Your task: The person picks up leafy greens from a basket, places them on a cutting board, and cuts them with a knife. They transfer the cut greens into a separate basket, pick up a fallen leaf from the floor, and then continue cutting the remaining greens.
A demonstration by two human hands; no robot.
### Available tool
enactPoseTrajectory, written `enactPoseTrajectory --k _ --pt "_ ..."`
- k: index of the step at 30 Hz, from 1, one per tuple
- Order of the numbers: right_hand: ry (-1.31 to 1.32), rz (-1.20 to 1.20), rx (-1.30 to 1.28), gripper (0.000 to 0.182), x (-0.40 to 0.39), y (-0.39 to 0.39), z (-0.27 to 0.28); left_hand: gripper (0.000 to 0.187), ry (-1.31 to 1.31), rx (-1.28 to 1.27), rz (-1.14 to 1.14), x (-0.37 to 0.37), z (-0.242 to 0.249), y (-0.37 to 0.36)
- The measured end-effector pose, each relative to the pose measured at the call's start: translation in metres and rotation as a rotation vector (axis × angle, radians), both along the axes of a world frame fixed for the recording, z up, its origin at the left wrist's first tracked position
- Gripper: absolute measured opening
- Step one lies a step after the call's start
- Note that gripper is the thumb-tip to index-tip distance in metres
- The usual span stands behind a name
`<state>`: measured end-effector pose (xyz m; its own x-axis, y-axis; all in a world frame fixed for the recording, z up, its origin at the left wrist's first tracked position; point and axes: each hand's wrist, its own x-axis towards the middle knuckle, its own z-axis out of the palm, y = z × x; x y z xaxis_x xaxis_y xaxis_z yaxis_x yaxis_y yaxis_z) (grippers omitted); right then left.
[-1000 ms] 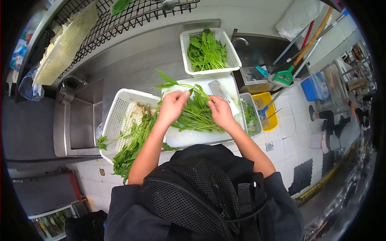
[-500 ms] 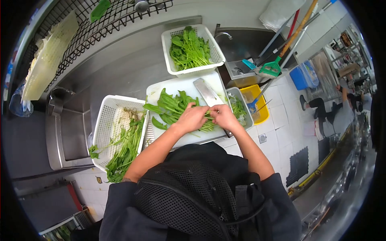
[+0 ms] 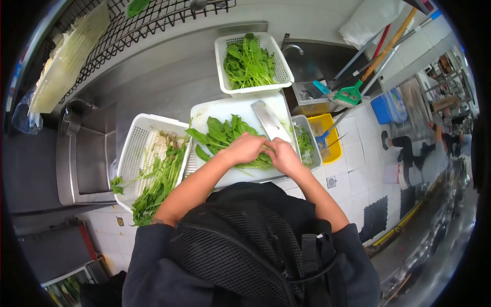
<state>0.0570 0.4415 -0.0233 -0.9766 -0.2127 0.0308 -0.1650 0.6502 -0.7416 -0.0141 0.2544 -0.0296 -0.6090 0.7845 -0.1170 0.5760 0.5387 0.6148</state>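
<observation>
Leafy greens that look like spinach [image 3: 220,132] lie in a bunch on the white cutting board [image 3: 204,111]. My left hand [image 3: 246,148] is closed over the stem end of this bunch. Close beside it, my right hand [image 3: 284,156] pinches the stems, with the fingertips of both hands almost touching. Just beyond my hands a wide-bladed cleaver [image 3: 267,116] rests flat on the board; my right hand hides its handle. My fingers cover part of the stems.
A white basket [image 3: 147,123] of uncut greens with roots stands at left, another basket [image 3: 221,77] of greens behind the board. At right are a bin [image 3: 316,153] with scraps and a yellow bucket [image 3: 335,148]. Brooms lean by the sink [image 3: 327,56]. Another person [image 3: 429,156] is far right.
The view has shifted slightly. My hands have drawn closer together on the stems, and my right hand has tilted more downward over them.
</observation>
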Motion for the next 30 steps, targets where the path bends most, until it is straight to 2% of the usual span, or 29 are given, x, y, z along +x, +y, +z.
enactPoseTrajectory --k 2,7,9,10,12,15,17,18,19,21,22,23,25,27,29,30 --pt "0.059 0.018 0.166 0.013 0.005 -0.007 0.002 0.016 0.017 -0.012 0.002 0.002 0.004 0.001" --pt "0.144 -0.001 0.366 0.011 0.006 0.003 -0.022 0.015 0.076 -0.109 -0.06 0.012 0.002 0.002" --pt "0.113 -0.144 0.41 0.01 0.003 0.029 -0.032 0.015 0.197 -0.025 -0.061 0.017 0.006 -0.002" --pt "0.185 -0.194 0.387 0.009 0.004 0.045 -0.026 0.015 0.196 -0.026 -0.059 0.012 0.009 -0.006" --pt "0.285 -0.277 0.329 0.014 0.005 0.078 -0.005 0.02 0.217 0.26 0.101 -0.001 0.013 -0.02" --pt "0.34 -0.381 0.225 0.019 0.001 0.112 0.002 0.026 -0.176 0.458 0.347 -0.026 0.025 -0.032" --pt "0.256 -0.459 0.274 0.031 0.001 0.127 -0.007 0.027 -0.119 0.436 0.305 -0.021 0.025 -0.032" --pt "0.087 -0.473 0.347 0.041 -0.001 0.136 -0.021 0.031 -0.054 0.412 0.273 -0.019 0.026 -0.032" --pt "0.091 -0.469 0.345 0.041 -0.002 0.133 -0.026 0.031 -0.05 0.412 0.276 -0.012 0.022 -0.03" --pt "0.172 -0.479 0.366 0.043 0.0 0.117 -0.036 0.037 0.097 0.17 0.103 0.015 0.005 -0.023" --pt "0.138 -0.444 0.261 0.042 -0.004 0.104 -0.034 0.046 0.066 0.155 0.055 0.024 -0.003 -0.024" --pt "0.133 -0.441 0.257 0.042 -0.005 0.089 -0.033 0.046 0.062 0.15 0.058 0.033 -0.012 -0.028" --pt "0.17 -0.328 0.064 0.042 -0.009 0.057 -0.025 0.045 0.195 0.327 0.154 0.046 -0.018 -0.034" --pt "0.137 -0.241 0.014 0.041 -0.01 0.028 -0.01 0.04 0.243 0.356 0.229 0.062 -0.022 -0.049" --pt "0.072 -0.189 -0.001 0.046 -0.016 0.01 -0.017 0.03 -0.185 0.527 0.625 0.077 -0.04 -0.068" --pt "0.045 -0.117 0.036 0.057 -0.018 0.0 -0.017 0.026 -0.37 0.57 0.817 0.086 -0.063 -0.083"
